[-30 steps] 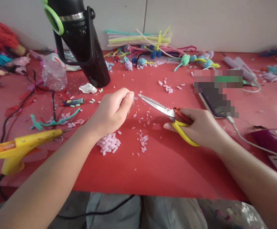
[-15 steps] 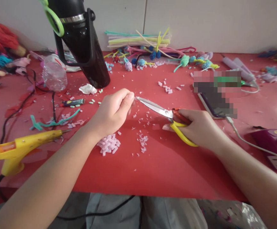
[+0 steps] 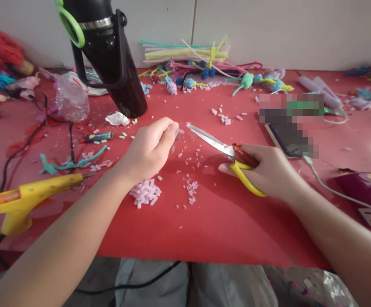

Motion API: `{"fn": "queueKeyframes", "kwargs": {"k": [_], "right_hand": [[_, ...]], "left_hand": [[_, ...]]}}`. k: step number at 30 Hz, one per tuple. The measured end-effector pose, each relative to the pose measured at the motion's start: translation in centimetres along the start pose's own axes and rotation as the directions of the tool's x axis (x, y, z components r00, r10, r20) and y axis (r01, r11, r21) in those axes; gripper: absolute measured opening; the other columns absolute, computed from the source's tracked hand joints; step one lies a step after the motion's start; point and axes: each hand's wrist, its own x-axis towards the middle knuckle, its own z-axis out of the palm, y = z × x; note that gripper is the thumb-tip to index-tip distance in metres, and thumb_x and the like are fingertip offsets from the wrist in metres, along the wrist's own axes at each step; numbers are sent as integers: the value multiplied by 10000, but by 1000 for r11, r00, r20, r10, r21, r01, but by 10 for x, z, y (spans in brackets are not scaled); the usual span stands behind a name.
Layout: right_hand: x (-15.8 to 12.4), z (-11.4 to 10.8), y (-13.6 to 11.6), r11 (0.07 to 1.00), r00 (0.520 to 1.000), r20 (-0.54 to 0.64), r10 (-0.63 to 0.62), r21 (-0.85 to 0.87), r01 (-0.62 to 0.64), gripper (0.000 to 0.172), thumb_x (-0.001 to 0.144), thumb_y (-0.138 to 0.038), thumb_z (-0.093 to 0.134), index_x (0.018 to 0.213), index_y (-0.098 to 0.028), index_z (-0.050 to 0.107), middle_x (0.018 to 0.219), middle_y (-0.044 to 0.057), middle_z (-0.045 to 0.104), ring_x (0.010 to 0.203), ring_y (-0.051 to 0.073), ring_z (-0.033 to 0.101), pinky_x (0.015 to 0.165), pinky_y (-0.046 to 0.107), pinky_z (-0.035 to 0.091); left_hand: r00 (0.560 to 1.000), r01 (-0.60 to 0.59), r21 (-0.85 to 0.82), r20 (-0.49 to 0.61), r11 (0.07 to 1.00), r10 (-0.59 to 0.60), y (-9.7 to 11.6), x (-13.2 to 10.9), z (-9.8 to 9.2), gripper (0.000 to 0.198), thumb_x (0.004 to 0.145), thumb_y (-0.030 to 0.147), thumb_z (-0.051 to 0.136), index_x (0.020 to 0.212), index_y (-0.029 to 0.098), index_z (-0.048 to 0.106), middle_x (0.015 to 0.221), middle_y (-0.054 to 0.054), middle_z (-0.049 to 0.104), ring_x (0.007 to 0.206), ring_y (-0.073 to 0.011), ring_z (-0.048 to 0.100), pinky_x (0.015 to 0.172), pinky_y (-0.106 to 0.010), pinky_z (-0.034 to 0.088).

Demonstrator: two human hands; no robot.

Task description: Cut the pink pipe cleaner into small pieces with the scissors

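Note:
My left hand (image 3: 152, 147) is closed in a pinch, and a small pale lilac fuzzy piece (image 3: 181, 131) pokes out at its fingertips. In my right hand (image 3: 267, 170) are scissors (image 3: 211, 142) with one red and one yellow handle. Their blades look closed and point up and left, the tip just right of the lilac piece and apart from it. A bit of lilac fluff clings to the tip. Beneath my left wrist lies a pile of short lilac pieces (image 3: 145, 193). Fine lilac trimmings (image 3: 191, 192) are scattered on the red table (image 3: 230, 230).
A yellow glue gun (image 3: 28, 194) lies at the left, near a teal stem (image 3: 73, 163) and a dark battery-like cylinder (image 3: 97, 137). Behind stands a black bottle (image 3: 121, 64). Bundled pipe cleaners (image 3: 185, 54) line the wall. At right are a phone (image 3: 283, 134) and a purple power strip (image 3: 364, 192).
The scissors have moved slightly right, away from my left fingertips, and the lilac piece now shows more clearly. My left hand has barely moved.

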Motion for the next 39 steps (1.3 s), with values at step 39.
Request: {"fn": "queueKeyframes", "kwargs": {"k": [39], "right_hand": [[1, -2, -3, 999, 1000, -8, -25, -31, 25, 652, 635, -692, 728, 591, -233, 267, 611, -46, 213, 598, 115, 195, 477, 273, 185]], "left_hand": [[1000, -11, 8, -6, 1000, 11, 2, -1, 2, 353, 1038, 360, 401, 733, 197, 476, 628, 10, 523, 549, -112, 479, 528, -286, 378]]}}
